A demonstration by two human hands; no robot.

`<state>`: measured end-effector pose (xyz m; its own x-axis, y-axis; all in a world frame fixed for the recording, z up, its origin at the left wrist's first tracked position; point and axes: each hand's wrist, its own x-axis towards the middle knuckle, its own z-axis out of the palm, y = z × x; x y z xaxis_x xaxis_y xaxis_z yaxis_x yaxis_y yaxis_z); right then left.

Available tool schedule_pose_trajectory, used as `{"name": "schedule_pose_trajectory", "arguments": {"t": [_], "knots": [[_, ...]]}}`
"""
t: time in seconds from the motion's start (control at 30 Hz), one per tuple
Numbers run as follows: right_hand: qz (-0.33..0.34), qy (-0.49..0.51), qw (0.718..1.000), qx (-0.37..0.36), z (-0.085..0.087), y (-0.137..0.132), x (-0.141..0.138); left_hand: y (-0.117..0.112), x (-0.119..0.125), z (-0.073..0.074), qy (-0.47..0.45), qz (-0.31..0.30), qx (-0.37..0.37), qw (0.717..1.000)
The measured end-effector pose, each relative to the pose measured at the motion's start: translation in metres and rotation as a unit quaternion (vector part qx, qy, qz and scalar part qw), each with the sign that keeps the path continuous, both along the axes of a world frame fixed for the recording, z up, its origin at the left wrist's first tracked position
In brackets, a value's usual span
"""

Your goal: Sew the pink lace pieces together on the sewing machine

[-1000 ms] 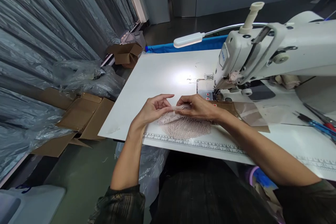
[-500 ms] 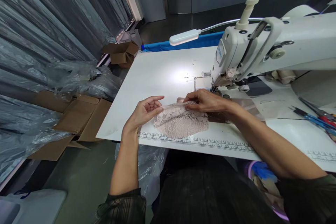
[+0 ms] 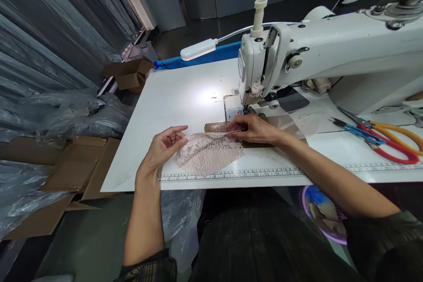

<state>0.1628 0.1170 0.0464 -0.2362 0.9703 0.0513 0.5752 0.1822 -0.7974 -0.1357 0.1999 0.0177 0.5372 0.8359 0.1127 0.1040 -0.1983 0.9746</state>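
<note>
A pale pink lace piece (image 3: 209, 156) is stretched between my hands above the table, its lower edge rounded. My left hand (image 3: 166, 146) pinches its left corner between thumb and forefinger, the other fingers curled loosely. Fingers of my right hand (image 3: 249, 129) grip the upper edge toward the right end, close in front of the needle area of a white sewing machine (image 3: 250, 70). A brownish flat strip (image 3: 214, 127) lies on the table behind the lace and partly under my right hand.
A printed ruler (image 3: 231, 175) runs along the front edge of the white table (image 3: 161, 101). Scissors with red handles (image 3: 393, 152), orange-handled scissors (image 3: 401, 130) and blue snips (image 3: 365, 134) lie at right. A lamp (image 3: 199, 49) hangs over the table. Cardboard boxes (image 3: 76, 163) stand on the left.
The view has turned to the right, bringing more of the scissors and machine into sight. My hands hold the lace's upper edge a little straighter and farther apart.
</note>
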Motion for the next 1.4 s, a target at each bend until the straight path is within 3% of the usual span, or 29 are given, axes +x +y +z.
{"name": "schedule_pose_trajectory", "arguments": {"t": [0.2, 0.47, 0.7, 0.87, 0.97, 1.07, 1.2, 1.3, 1.4], "knots": [[-0.016, -0.006, 1.000, 0.004, -0.001, 0.000, -0.001, -0.001, 0.000, 0.002, 0.009, 0.006, -0.015, 1.000], [-0.052, 0.015, 0.996, -0.073, 0.002, 0.006, 0.002, 0.004, 0.003, 0.000, 0.047, 0.001, -0.045, 0.998], [-0.059, -0.003, 0.994, -0.095, 0.003, 0.010, 0.005, 0.027, 0.004, 0.004, 0.112, -0.069, -0.072, 0.989], [-0.063, -0.045, 0.993, -0.093, 0.005, 0.013, 0.005, 0.043, 0.005, 0.015, 0.193, -0.153, -0.052, 0.968], [-0.067, -0.039, 0.992, -0.096, 0.004, 0.014, 0.004, 0.049, 0.012, 0.020, 0.213, -0.170, -0.036, 0.962], [-0.078, -0.035, 0.993, -0.081, 0.002, 0.014, 0.003, 0.051, 0.020, 0.021, 0.163, -0.159, -0.021, 0.974], [-0.078, -0.021, 0.994, -0.074, -0.001, 0.013, 0.003, 0.046, 0.026, 0.014, 0.019, -0.167, -0.106, 0.980], [-0.066, 0.012, 0.993, -0.095, -0.003, 0.013, 0.004, 0.044, 0.026, 0.010, 0.007, -0.180, -0.162, 0.970], [-0.066, 0.022, 0.992, -0.103, -0.003, 0.013, 0.003, 0.045, 0.022, 0.009, 0.032, -0.180, -0.160, 0.970]]}}
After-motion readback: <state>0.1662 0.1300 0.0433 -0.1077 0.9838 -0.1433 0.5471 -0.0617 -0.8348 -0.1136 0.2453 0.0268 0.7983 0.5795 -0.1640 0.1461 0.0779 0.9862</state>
